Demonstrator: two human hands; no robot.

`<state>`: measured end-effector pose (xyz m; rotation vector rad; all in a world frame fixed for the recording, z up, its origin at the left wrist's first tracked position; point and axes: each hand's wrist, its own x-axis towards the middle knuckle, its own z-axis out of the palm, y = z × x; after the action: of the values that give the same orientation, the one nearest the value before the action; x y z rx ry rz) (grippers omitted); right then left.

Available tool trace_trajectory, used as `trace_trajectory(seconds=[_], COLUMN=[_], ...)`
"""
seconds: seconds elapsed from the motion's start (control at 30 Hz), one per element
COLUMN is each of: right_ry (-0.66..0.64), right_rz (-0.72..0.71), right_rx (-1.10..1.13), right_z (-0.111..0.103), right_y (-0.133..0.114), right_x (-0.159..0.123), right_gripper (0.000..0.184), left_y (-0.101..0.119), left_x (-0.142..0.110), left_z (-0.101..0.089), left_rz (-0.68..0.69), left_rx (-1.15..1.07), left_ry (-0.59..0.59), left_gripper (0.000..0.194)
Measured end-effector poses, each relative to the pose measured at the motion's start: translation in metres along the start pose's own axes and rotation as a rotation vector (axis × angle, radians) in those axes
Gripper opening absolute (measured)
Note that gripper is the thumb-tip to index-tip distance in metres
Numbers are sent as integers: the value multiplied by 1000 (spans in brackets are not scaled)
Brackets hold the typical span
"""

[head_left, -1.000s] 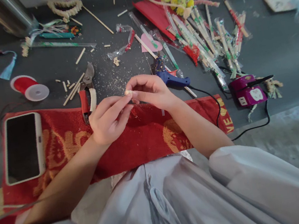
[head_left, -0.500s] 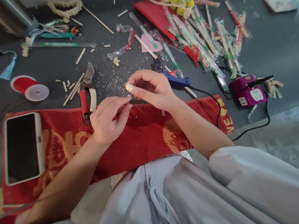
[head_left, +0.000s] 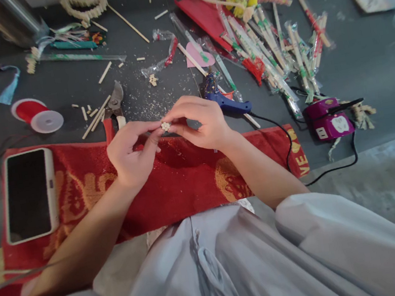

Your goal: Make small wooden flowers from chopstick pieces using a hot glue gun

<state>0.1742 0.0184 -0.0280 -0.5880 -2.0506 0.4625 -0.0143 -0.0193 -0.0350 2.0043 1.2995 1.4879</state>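
Observation:
A small pale flower-shaped cluster of short stick pieces (head_left: 166, 126) is pinched between my two hands, above the back edge of the red towel (head_left: 188, 184). My left hand (head_left: 133, 153) grips its left side with thumb and forefinger. On its right side, the fingertips of my right hand (head_left: 201, 122) press against it. A similar little cluster (head_left: 153, 80) lies on the dark table beyond. Pruning shears (head_left: 115, 101) lie partly behind my left hand. Just past my right hand rests a blue glue gun (head_left: 225, 101) with a black cord.
Several wrapped chopsticks (head_left: 253, 49) lie in a pile at the back right. A purple power socket block (head_left: 328, 120) stands near the table's right front. To the left are a phone (head_left: 28, 195), a red thread spool (head_left: 37, 115) and cut sticks (head_left: 97, 116). A metal cylinder (head_left: 14, 19) stands at the back left.
My right hand held the cluster apart from my left half a second ago. Now both hands meet on it, its flower-shaped face turned up, slightly further left.

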Motion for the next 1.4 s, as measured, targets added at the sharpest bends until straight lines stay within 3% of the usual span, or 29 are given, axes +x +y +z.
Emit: trace_trajectory(seconds=[0.23, 0.53, 0.8, 1.4], right_ry=[61, 6, 12, 21], right_rz=[-129, -95, -89, -67], right_rx=[-51, -76, -94, -82], right_z=[2, -1, -6, -4], right_y=[-1, -2, 4, 1], right_x=[-1, -2, -1, -1], right_gripper=[12, 16, 16, 18], left_y=[-4, -1, 0, 4], left_x=[-1, 1, 1, 2], left_z=[2, 4, 3, 3], left_rz=[50, 148, 73, 5], left_rx=[-18, -41, -113, -142], left_ry=[48, 98, 29, 32], left_gripper=[14, 10, 8, 8])
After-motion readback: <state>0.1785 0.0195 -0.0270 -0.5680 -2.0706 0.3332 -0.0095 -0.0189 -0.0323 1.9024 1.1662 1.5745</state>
